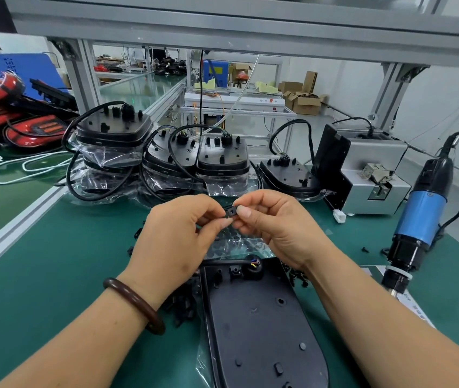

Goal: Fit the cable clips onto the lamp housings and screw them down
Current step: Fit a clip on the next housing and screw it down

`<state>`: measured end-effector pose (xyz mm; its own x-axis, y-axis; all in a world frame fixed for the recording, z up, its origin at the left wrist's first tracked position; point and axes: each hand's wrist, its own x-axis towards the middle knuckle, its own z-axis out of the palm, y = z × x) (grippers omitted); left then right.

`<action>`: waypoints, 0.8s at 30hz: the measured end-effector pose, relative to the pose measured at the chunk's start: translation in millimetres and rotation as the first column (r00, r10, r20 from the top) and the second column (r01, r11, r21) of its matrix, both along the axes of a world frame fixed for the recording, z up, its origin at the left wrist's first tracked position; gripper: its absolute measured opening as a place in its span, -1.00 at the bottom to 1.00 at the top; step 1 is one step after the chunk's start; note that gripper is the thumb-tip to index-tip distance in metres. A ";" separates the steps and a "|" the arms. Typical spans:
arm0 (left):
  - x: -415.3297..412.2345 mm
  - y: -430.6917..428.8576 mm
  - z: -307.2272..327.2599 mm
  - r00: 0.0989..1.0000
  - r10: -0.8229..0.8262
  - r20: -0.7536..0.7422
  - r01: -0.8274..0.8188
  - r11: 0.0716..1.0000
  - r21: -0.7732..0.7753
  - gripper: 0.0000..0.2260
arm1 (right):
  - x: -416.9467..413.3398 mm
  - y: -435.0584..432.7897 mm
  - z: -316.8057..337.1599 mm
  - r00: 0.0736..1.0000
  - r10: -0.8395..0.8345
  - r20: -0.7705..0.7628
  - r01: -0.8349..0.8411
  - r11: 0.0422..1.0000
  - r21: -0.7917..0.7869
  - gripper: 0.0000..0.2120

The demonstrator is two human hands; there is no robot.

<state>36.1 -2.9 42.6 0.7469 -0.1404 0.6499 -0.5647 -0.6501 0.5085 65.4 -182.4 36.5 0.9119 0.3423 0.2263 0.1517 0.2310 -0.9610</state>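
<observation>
A small black cable clip [231, 212] with a round hole is held above the bench between both hands. My left hand [178, 236] pinches its left side and my right hand [273, 222] pinches its right side with thumb and forefinger. Below the hands a black lamp housing [262, 326] lies back-up on the green mat [54, 275], its cable grommet with coloured wires [252, 266] at the far end. Loose black clips [180, 303] are piled left of the housing.
Several bagged lamp housings with black cables [194, 161] are stacked at the back. A blue electric screwdriver [416, 228] hangs at the right, beside a grey screw feeder [363, 175]. Red lamps [29, 130] lie far left. Loose screws [365, 250] are scattered near the screwdriver.
</observation>
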 end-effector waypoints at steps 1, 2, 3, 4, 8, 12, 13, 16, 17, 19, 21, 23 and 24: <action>-0.6 1.9 0.9 0.999 0.000 -0.036 -0.001 1.000 -0.014 -0.90 | -0.3 -0.9 -0.2 1.000 -0.008 0.016 0.008 1.000 -0.013 -0.88; -1.5 4.0 1.6 0.997 -0.003 -0.071 0.001 1.000 -0.027 -0.89 | -0.6 -1.9 -0.3 0.999 -0.015 0.035 0.016 0.999 -0.030 -0.89; -2.7 6.1 2.0 0.994 -0.014 -0.108 0.009 0.999 -0.048 -0.87 | -0.9 -3.0 -0.5 0.998 -0.018 0.052 0.021 0.999 -0.049 -0.89; -4.0 7.6 2.6 0.988 -0.034 -0.153 0.022 0.997 -0.079 -0.86 | -1.1 -4.1 -0.6 0.998 -0.015 0.067 0.020 0.998 -0.067 -0.89; -7.3 5.1 2.5 0.954 -0.108 -0.279 0.069 0.987 -0.146 -0.85 | -2.6 -5.3 -0.9 0.994 0.023 0.104 -0.011 0.994 -0.110 -0.87; -6.6 2.0 1.1 0.938 -0.128 -0.322 0.080 0.984 -0.158 -0.88 | -4.5 -2.2 -1.7 0.992 0.026 0.122 -0.012 0.994 -0.108 -0.87; -6.1 2.3 0.7 0.933 -0.135 -0.332 0.081 0.982 -0.173 -0.88 | -4.7 -1.9 -1.9 0.991 0.019 0.129 -0.004 0.994 -0.110 -0.87; -4.6 3.3 0.1 0.914 -0.172 -0.368 0.091 0.970 -0.226 -0.87 | -4.7 -2.2 -2.1 0.988 -0.001 0.151 0.023 0.989 -0.146 -0.86; -4.3 3.3 0.1 0.912 -0.171 -0.372 0.089 0.970 -0.226 -0.88 | -5.0 -2.2 -1.9 0.988 -0.004 0.153 0.028 0.987 -0.158 -0.85; -3.7 3.5 0.3 0.916 -0.154 -0.371 0.080 0.975 -0.205 -0.90 | -6.3 -1.8 -0.9 0.990 -0.001 0.144 0.025 0.986 -0.166 -0.85; -3.8 3.0 0.0 0.923 -0.131 -0.362 0.069 0.982 -0.178 -0.91 | -7.6 -1.2 0.7 0.992 0.003 0.126 0.020 0.984 -0.176 -0.85; -4.7 1.5 -0.9 0.932 -0.112 -0.346 0.062 0.986 -0.155 -0.90 | -8.6 -1.0 2.6 0.994 -0.012 0.110 0.034 0.979 -0.202 -0.87; -5.5 0.7 -1.3 0.937 -0.104 -0.333 0.058 0.988 -0.146 -0.89 | -9.0 -1.0 3.5 0.994 -0.024 0.104 0.047 0.974 -0.222 -0.88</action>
<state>30.6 -2.3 41.4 0.9155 -0.1405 0.3770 -0.3919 -0.5236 0.7565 56.4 -183.4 40.1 0.9011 0.3621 0.2383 0.2541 0.0041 -0.9672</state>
